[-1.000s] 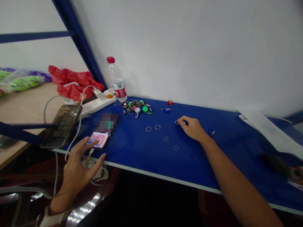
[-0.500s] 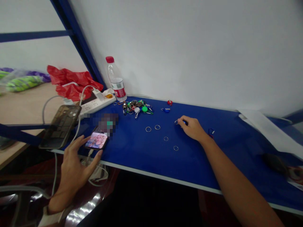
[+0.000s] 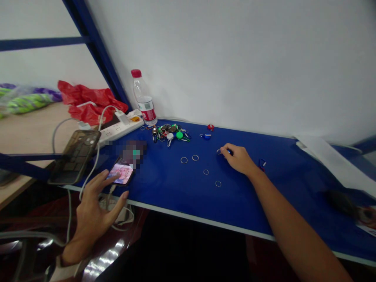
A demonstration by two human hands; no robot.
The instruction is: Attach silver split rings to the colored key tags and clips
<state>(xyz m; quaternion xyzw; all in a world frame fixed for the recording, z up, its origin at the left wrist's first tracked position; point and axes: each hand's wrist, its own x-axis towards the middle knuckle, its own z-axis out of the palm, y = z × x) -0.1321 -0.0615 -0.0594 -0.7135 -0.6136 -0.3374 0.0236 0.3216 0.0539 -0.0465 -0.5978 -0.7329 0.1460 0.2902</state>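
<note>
My left hand [image 3: 95, 207] is open over the desk's front edge. One of its fingers reaches over the lit screen of a smartphone [image 3: 123, 174] with a cable plugged in; whether it touches the glass I cannot tell. My right hand [image 3: 237, 157] rests on the blue desk, fingers closed on a small blue keychain [image 3: 230, 152], mostly hidden, with a metal ring [image 3: 218, 151] sticking out. Several loose split rings [image 3: 195, 158] lie between the hands. Farther back are a blue keychain [image 3: 207, 136] and a red one [image 3: 210, 127].
A pile of colourful keychains [image 3: 173, 133] lies by a water bottle [image 3: 147, 105]. On the left are a power strip [image 3: 120, 131], a second phone or case [image 3: 76, 156] and a red plastic bag [image 3: 91, 103]. White paper [image 3: 331, 160] and a dark mouse-like object [image 3: 340, 201] are on the right.
My left hand's finger has stretched farther over the phone screen, and the thumb has shifted slightly lower. My right hand has stayed in place with the blue keychain.
</note>
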